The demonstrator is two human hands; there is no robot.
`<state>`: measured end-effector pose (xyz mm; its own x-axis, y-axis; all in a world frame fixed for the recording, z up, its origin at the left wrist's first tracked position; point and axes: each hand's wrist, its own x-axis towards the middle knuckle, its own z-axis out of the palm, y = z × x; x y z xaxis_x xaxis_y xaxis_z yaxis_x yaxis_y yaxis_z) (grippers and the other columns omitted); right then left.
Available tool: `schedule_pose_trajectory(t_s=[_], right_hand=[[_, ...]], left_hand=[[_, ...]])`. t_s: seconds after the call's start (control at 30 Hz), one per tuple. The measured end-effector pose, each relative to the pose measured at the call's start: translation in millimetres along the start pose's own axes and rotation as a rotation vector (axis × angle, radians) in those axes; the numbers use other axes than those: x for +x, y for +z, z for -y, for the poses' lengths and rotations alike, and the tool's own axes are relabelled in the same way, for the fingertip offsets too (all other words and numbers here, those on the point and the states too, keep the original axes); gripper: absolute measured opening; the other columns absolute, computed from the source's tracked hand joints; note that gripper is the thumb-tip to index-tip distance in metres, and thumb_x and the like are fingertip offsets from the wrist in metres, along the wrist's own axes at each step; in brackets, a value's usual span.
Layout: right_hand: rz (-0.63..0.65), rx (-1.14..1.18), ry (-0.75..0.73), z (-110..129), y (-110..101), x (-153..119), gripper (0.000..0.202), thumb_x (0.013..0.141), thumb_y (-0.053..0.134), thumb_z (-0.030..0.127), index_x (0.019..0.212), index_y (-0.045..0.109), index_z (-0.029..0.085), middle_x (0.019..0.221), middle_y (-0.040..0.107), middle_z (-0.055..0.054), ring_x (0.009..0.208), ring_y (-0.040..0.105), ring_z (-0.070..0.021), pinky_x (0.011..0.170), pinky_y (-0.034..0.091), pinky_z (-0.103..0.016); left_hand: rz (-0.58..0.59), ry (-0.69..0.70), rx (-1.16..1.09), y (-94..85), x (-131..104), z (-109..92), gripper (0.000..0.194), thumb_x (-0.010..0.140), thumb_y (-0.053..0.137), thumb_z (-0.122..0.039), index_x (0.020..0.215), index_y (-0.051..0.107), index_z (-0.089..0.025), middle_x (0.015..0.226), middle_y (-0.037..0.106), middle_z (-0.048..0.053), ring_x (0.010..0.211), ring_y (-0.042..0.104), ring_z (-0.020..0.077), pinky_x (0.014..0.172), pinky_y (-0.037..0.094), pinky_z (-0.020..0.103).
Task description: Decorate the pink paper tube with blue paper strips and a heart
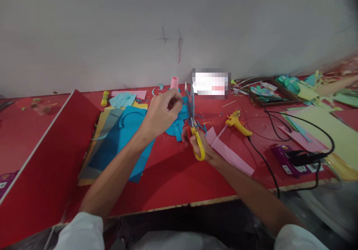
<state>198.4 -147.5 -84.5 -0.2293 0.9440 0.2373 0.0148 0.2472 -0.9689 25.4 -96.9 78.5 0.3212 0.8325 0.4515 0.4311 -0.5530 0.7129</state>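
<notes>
Our white sleeves (81, 233) lie nearest, the red table (167, 190) beyond them. Our right hand (207, 148) grips the scissors (191, 115), blades parted, long axis pointing away from us toward the wall (112, 37). Our left hand (160, 113) is curled just left of the blades, thumb and fingertips close together; we cannot tell whether they pinch anything. Blue strips (179, 127) lie between our two hands, left of the scissors.
</notes>
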Motion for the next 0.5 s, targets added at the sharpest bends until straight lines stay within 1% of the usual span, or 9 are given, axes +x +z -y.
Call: schedule_pose_trajectory(t_s=[0.13, 0.2, 0.3, 0.37, 0.43, 0.5], right_hand=[[-0.052, 0.078, -0.028, 7.3, 3.7, 2.0, 0.072, 0.087, 0.049, 0.096, 0.096, 0.06, 0.026, 0.072, 0.056, 0.001, 0.056, 0.048, -0.0146, 0.051, 0.042, -0.032], [-0.092, 0.109, -0.036, 14.9, 4.9, 4.6, 0.072, 0.086, 0.049, 0.097, 0.093, 0.059, 0.026, 0.069, 0.055, 0.002, 0.054, 0.048, -0.0143, 0.05, 0.042, -0.032], [-0.146, 0.133, -0.039, 26.0, 4.4, 8.8, 0.075, 0.082, 0.049, 0.1, 0.092, 0.057, 0.026, 0.067, 0.054, 0.002, 0.052, 0.048, -0.0145, 0.048, 0.042, -0.032], [-0.168, 0.13, -0.033, 29.4, 2.8, 11.0, 0.075, 0.082, 0.049, 0.101, 0.092, 0.056, 0.026, 0.064, 0.053, 0.003, 0.051, 0.048, -0.0147, 0.048, 0.043, -0.032], [-0.182, 0.097, -0.014, 28.6, 0.7, 12.7, 0.075, 0.083, 0.047, 0.1, 0.09, 0.054, 0.026, 0.064, 0.051, 0.003, 0.052, 0.047, -0.0145, 0.049, 0.045, -0.032], [-0.144, 0.023, 0.041, 25.2, -1.1, 14.2, 0.073, 0.087, 0.041, 0.099, 0.089, 0.052, 0.027, 0.065, 0.05, 0.003, 0.053, 0.047, -0.0144, 0.05, 0.046, -0.032]], left_hand=[[0.015, 0.035, -0.018, -6.1, -0.5, -4.6, 0.017, 0.101, 0.054, -0.018, 0.084, 0.053, -0.021, 0.071, 0.058, -0.003, 0.065, 0.054, 0.0112, 0.063, 0.041, 0.027], [0.053, 0.064, -0.008, -8.6, -1.0, -6.0, 0.016, 0.102, 0.054, -0.019, 0.086, 0.054, -0.021, 0.072, 0.058, -0.003, 0.065, 0.054, 0.0113, 0.063, 0.042, 0.027], [0.116, 0.091, 0.047, -10.5, -1.0, -4.7, 0.013, 0.102, 0.056, -0.017, 0.089, 0.058, -0.021, 0.074, 0.061, -0.002, 0.067, 0.055, 0.0113, 0.063, 0.042, 0.026], [0.13, 0.096, 0.06, -11.0, -0.3, -2.9, 0.012, 0.102, 0.058, -0.017, 0.091, 0.06, -0.021, 0.075, 0.063, -0.002, 0.066, 0.057, 0.011, 0.062, 0.042, 0.025], [0.105, 0.098, 0.044, -11.7, 0.3, -3.2, 0.012, 0.103, 0.059, -0.018, 0.092, 0.062, -0.021, 0.074, 0.063, -0.003, 0.066, 0.059, 0.011, 0.062, 0.044, 0.025], [0.024, 0.104, 0.009, -13.1, -0.8, -7.7, 0.013, 0.104, 0.06, -0.021, 0.092, 0.063, -0.022, 0.076, 0.065, -0.002, 0.067, 0.061, 0.0115, 0.063, 0.047, 0.026]])
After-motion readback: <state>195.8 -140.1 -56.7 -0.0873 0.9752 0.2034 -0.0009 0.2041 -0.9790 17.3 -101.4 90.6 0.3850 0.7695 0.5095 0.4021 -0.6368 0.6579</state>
